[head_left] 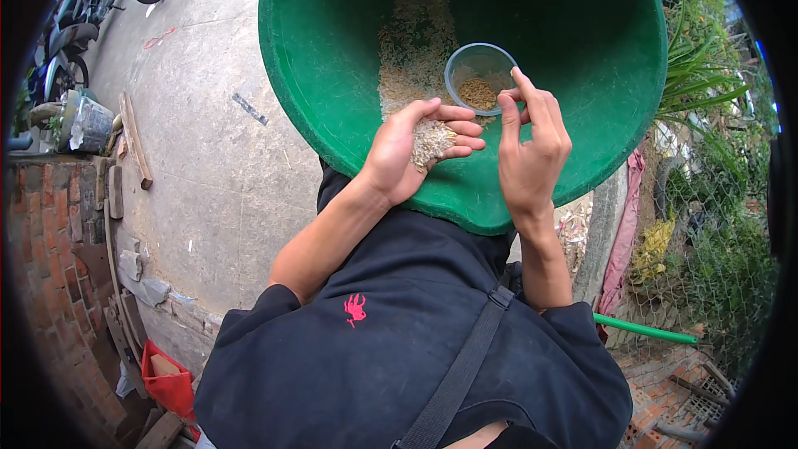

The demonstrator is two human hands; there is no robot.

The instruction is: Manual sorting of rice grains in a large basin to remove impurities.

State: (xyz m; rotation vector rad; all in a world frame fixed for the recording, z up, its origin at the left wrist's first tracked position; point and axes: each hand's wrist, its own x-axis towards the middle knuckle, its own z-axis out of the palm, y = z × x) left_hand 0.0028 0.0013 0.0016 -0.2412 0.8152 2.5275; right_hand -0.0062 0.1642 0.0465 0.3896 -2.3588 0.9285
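My left hand (395, 154) is palm up over the near side of a large green basin (582, 108), its fingers extended. A small heap of pale rice grains (432, 141) mixed with some yellowish ones lies in that palm. To its right, my right hand (532, 141) is raised beside a clear plastic cup (455, 75). Its thumb and fingers are drawn together near the cup's right rim; whatever they pinch is too small to make out. Inside the cup sit brownish unhusked grains (477, 94). A spread of loose rice (416, 41) covers part of the basin's bottom left of the cup.
Motorbikes (83, 17) stand at the far left, near a bucket (86, 123) and a wooden plank (135, 141). A brick wall (50, 266) and a red bag (166, 378) are at lower left. On the right run a wire fence with plants (723, 191) and a green pole (648, 329).
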